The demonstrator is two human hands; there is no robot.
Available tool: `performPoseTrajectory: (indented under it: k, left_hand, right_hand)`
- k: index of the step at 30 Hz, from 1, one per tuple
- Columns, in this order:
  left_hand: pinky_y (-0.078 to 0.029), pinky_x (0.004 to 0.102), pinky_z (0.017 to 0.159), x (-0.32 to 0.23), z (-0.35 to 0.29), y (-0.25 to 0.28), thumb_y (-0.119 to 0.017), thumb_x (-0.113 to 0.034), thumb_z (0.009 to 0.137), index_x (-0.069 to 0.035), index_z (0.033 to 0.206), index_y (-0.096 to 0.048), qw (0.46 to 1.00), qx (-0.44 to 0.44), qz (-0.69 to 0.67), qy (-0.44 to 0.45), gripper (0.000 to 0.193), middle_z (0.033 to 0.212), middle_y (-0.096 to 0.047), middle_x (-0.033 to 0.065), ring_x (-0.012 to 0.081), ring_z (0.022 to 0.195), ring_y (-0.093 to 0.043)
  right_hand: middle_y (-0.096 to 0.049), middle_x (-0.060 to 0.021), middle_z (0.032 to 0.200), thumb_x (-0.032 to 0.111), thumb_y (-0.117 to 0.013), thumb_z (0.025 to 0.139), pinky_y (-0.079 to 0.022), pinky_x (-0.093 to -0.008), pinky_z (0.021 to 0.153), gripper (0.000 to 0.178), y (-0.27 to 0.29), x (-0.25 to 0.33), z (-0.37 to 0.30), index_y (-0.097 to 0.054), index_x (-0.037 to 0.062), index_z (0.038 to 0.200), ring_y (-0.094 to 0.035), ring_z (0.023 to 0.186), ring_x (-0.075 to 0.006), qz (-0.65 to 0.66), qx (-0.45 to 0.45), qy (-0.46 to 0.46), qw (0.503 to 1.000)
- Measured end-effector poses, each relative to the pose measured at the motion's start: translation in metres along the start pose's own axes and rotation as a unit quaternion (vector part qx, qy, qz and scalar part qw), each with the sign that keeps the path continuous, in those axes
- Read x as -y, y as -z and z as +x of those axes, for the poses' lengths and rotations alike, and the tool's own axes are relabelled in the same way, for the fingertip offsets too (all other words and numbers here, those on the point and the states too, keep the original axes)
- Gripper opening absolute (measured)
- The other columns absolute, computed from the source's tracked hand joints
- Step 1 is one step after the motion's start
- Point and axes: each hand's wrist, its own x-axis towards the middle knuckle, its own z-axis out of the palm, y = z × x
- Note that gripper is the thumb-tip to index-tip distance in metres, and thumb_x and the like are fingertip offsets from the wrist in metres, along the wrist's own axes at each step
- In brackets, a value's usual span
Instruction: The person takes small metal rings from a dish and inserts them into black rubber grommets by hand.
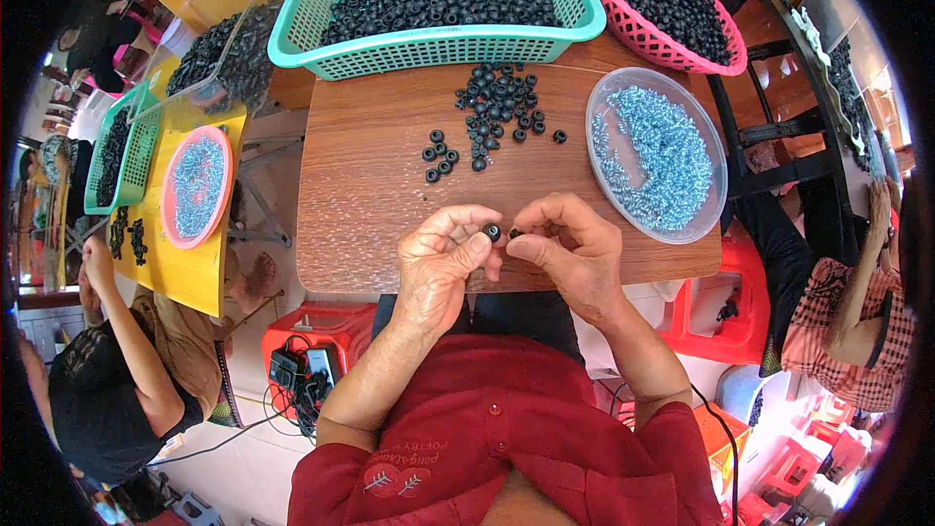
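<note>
Over the near edge of the wooden table (380,224), both hands are raised close together. My left hand (440,258) pinches a small black round piece (492,232) between thumb and fingertips; a pale spot shows in its middle. A finger's width away, my right hand (573,248) is closed in a pinch, with a tiny dark bit at its fingertips that is too small to name. Loose black round pieces with holes (497,102) lie in a pile beyond the hands. To their right, a clear round tray (716,185) holds many small light-blue pieces (662,151).
A green basket (438,44) and a pink basket (735,58), both full of black pieces, stand at the far side. On the left, a person in black (117,370) sits by a yellow table (185,278). Red stools (341,317) stand below; another person (857,331) is at right.
</note>
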Motion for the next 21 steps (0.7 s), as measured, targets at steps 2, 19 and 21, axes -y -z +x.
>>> performPoseTrajectory:
  k: [2, 19, 21]
  left_hand:
    - [-0.050, 0.0247, 0.058, -0.001, -0.001, -0.004, -0.062, -0.002, 0.085, 0.003, 0.105, -0.059, 1.000, -0.002, 0.007, -0.011, 0.020, 0.085, -0.063, 0.0088, 0.0130, 0.069, -0.060]
    - [-0.053, 0.0229, 0.061, 0.001, -0.012, -0.005, -0.066, -0.005, 0.083, 0.003, 0.103, -0.059, 0.995, 0.001, 0.098, -0.029, 0.022, 0.082, -0.065, 0.0071, 0.0113, 0.067, -0.061]
    - [-0.053, 0.0226, 0.061, 0.000, -0.012, -0.005, -0.066, -0.005, 0.083, 0.003, 0.103, -0.060, 0.992, 0.006, 0.123, -0.039, 0.022, 0.081, -0.064, 0.0067, 0.0112, 0.066, -0.061]
  right_hand:
    - [-0.062, -0.0072, 0.083, -0.001, -0.069, 0.074, -0.047, -0.0257, 0.065, 0.011, 0.002, 0.001, -0.001, -0.064, 0.0010, 0.084, -0.059, 0.074, -0.0140, 0.009, 0.018, 0.048, 0.999]
    - [-0.063, -0.0080, 0.081, -0.002, -0.069, 0.073, -0.046, -0.0281, 0.064, 0.013, 0.004, -0.003, -0.005, -0.066, -0.0006, 0.085, -0.059, 0.073, -0.0182, -0.120, 0.017, 0.155, 0.980]
    - [-0.063, -0.0075, 0.083, -0.004, -0.069, 0.073, -0.045, -0.0260, 0.063, 0.013, 0.003, -0.003, -0.005, -0.066, -0.0014, 0.085, -0.059, 0.073, -0.0155, -0.127, 0.030, 0.185, 0.974]
